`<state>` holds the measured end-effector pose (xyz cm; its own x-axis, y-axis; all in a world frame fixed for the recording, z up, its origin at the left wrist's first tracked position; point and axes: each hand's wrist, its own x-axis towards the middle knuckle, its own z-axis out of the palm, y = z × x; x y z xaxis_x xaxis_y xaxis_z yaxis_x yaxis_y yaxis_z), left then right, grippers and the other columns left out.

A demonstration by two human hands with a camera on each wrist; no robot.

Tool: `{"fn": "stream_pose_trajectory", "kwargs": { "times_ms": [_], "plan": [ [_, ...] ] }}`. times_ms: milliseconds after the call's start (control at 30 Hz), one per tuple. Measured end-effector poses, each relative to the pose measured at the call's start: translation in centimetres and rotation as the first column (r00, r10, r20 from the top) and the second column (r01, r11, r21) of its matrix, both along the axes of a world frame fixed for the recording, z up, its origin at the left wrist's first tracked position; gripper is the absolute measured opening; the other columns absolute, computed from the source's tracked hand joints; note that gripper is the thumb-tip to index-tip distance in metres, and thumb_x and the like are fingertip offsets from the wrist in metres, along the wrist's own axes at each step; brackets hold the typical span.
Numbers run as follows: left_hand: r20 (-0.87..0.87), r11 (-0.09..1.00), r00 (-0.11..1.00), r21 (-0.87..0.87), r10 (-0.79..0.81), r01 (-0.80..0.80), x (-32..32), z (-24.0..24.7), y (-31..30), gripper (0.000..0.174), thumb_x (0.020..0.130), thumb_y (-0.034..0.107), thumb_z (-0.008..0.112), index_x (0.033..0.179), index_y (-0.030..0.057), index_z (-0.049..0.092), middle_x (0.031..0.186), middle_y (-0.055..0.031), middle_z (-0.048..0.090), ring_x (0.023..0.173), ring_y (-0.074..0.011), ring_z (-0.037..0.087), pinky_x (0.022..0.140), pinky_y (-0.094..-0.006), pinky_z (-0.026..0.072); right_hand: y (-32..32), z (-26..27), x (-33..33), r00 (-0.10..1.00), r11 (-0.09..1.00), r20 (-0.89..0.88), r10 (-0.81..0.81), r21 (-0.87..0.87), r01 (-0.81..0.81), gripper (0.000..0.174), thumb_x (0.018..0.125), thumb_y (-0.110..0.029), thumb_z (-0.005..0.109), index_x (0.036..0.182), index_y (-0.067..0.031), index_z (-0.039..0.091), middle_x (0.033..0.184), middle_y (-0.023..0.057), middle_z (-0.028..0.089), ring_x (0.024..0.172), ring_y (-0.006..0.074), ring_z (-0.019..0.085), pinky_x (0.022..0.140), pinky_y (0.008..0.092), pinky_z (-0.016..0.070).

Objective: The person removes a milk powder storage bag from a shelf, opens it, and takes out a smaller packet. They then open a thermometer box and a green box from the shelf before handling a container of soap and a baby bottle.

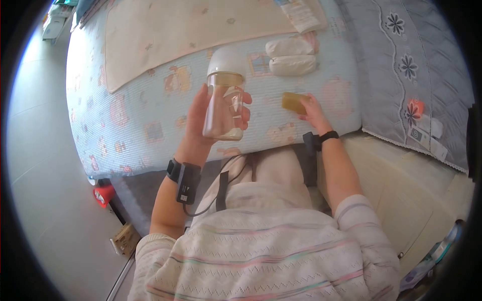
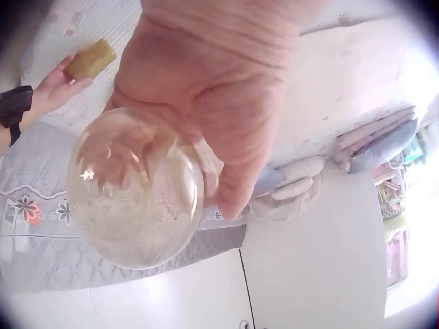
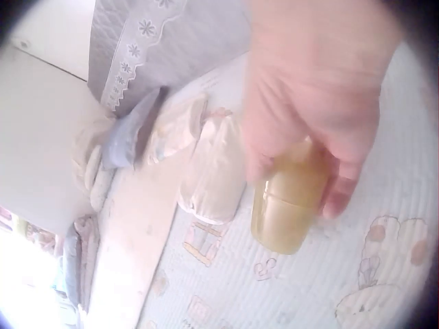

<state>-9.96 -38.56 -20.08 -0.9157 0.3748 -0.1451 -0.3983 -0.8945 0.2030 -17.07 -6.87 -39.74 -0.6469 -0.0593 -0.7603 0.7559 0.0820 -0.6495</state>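
My left hand [image 1: 197,120] grips a clear baby bottle [image 1: 219,118], raised upright over the bed. A rounded white cap [image 1: 226,61] tops the bottle, above a yellowish collar. In the left wrist view the clear, round base of the bottle [image 2: 137,205] faces the camera, with fingers showing through it. My right hand [image 1: 315,116] holds a translucent yellow-olive, cup-shaped piece [image 3: 288,205] between thumb and fingers, low over the patterned bedsheet [image 1: 266,118]. Its inner end is hidden by the hand.
Two white wrapped bundles [image 1: 292,56] lie on the bed beyond the right hand, near a printed packet [image 1: 300,16]. A beige mat [image 1: 175,37] covers the far part. Grey quilted fabric [image 1: 381,65] borders the right side; a pale cabinet [image 1: 396,175] stands below it.
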Motion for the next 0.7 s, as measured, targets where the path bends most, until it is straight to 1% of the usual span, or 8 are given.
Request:
{"fn": "stream_pose_trajectory", "kwargs": {
  "times_ms": [67, 200, 300, 367, 400, 467, 600, 700],
  "plan": [
    [0.096, 0.99, 0.992, 0.104, 0.08, -0.09, 0.2, 0.0, -0.1, 0.065, 0.088, 0.048, 0.043, 0.13, -0.0002, 0.034, 0.111, -0.0252, 0.049, 0.09, -0.0346, 0.058, 0.068, -0.0432, 0.0516, 1.1, 0.3, -0.6, 0.992, 0.984, 0.092, 0.085, 0.148, -0.098, 0.073, 0.085, -0.029, 0.061, 0.142, -0.0109, 0.019, 0.119, 0.0172, 0.047, 0.085, 0.028, 0.058, 0.059, 0.0344, 0.0511],
    [0.06, 0.984, 0.994, 0.151, 0.087, -0.095, 0.0, -0.3, -0.7, 0.063, 0.085, 0.042, 0.05, 0.129, -0.001, 0.035, 0.11, -0.0253, 0.05, 0.088, -0.0352, 0.059, 0.069, -0.0431, 0.0514, 2.9, 1.8, -0.9, 0.985, 0.959, 0.124, 0.117, 0.243, -0.145, 0.073, 0.083, -0.025, 0.062, 0.141, -0.0069, 0.022, 0.112, 0.0174, 0.053, 0.079, 0.0263, 0.06, 0.06, 0.0386, 0.0522],
    [-0.02, 0.999, 0.999, -0.011, 0.049, -0.049, -0.6, 0.4, -1.1, 0.061, 0.084, 0.036, 0.055, 0.127, -0.0025, 0.036, 0.11, -0.0237, 0.05, 0.086, -0.0336, 0.06, 0.068, -0.0404, 0.0512, 3.7, 3.0, -0.6, 0.983, 0.95, 0.111, 0.145, 0.261, -0.17, 0.071, 0.084, -0.025, 0.062, 0.14, -0.0063, 0.023, 0.112, 0.0179, 0.053, 0.081, 0.0249, 0.06, 0.06, 0.0386, 0.0519],
    [-0.103, 0.923, 0.994, -0.38, 0.027, -0.064, -1.0, 1.3, -1.4, 0.053, 0.08, 0.024, 0.061, 0.121, -0.004, 0.042, 0.105, -0.0189, 0.054, 0.085, -0.0282, 0.061, 0.068, -0.0357, 0.0507, 3.5, 4.0, -0.6, 0.962, 0.9, 0.165, 0.217, 0.347, -0.263, 0.071, 0.084, -0.026, 0.062, 0.14, -0.0052, 0.023, 0.111, 0.0173, 0.054, 0.083, 0.0238, 0.061, 0.063, 0.0378, 0.0521],
    [-0.112, 0.924, 0.994, -0.377, 0.022, -0.063, -1.2, 1.6, -1.6, 0.053, 0.08, 0.024, 0.061, 0.121, -0.004, 0.042, 0.105, -0.0189, 0.054, 0.085, -0.0282, 0.061, 0.068, -0.0357, 0.0507, 3.3, 4.7, -0.8, 0.965, 0.901, 0.157, 0.212, 0.352, -0.255, 0.071, 0.084, -0.026, 0.062, 0.14, -0.0052, 0.023, 0.111, 0.0173, 0.054, 0.083, 0.0238, 0.061, 0.063, 0.0378, 0.0521],
    [-0.09, 0.734, 0.993, -0.68, -0.083, 0.0, -1.5, 1.9, -1.7, 0.064, 0.07, 0.027, 0.07, 0.12, -0.0038, 0.045, 0.101, -0.0144, 0.058, 0.085, -0.0241, 0.061, 0.069, -0.0302, 0.0505, 2.6, 6.9, -1.2, 0.974, 0.966, 0.009, 0.224, 0.127, -0.224, 0.072, 0.084, -0.027, 0.064, 0.14, -0.0057, 0.024, 0.111, 0.015, 0.055, 0.085, 0.0223, 0.061, 0.066, 0.0357, 0.0519],
    [-0.042, 0.633, 0.986, -0.771, -0.162, 0.072, -1.7, 3.4, 0.0, 0.059, 0.066, 0.021, 0.072, 0.114, -0.0056, 0.05, 0.098, -0.0111, 0.059, 0.085, -0.019, 0.06, 0.069, -0.0272, 0.049, -4.8, 18.0, -1.9, 0.967, 0.882, -0.202, 0.153, -0.414, -0.226, 0.072, 0.084, -0.029, 0.065, 0.139, -0.0059, 0.025, 0.109, 0.01, 0.056, 0.095, 0.0174, 0.058, 0.073, 0.0312, 0.0495],
    [-0.039, 0.566, 0.97, -0.817, -0.238, 0.106, -1.9, 3.8, 1.9, 0.059, 0.063, 0.018, 0.073, 0.114, -0.0036, 0.052, 0.098, -0.0082, 0.06, 0.084, -0.0156, 0.059, 0.068, -0.0257, 0.0473, -9.3, 24.0, -1.4, 0.936, 0.852, -0.32, 0.147, -0.441, -0.284, 0.072, 0.082, -0.027, 0.068, 0.138, -0.0054, 0.028, 0.108, 0.0087, 0.056, 0.097, 0.0154, 0.055, 0.076, 0.0294, 0.0481]
  ]
}}
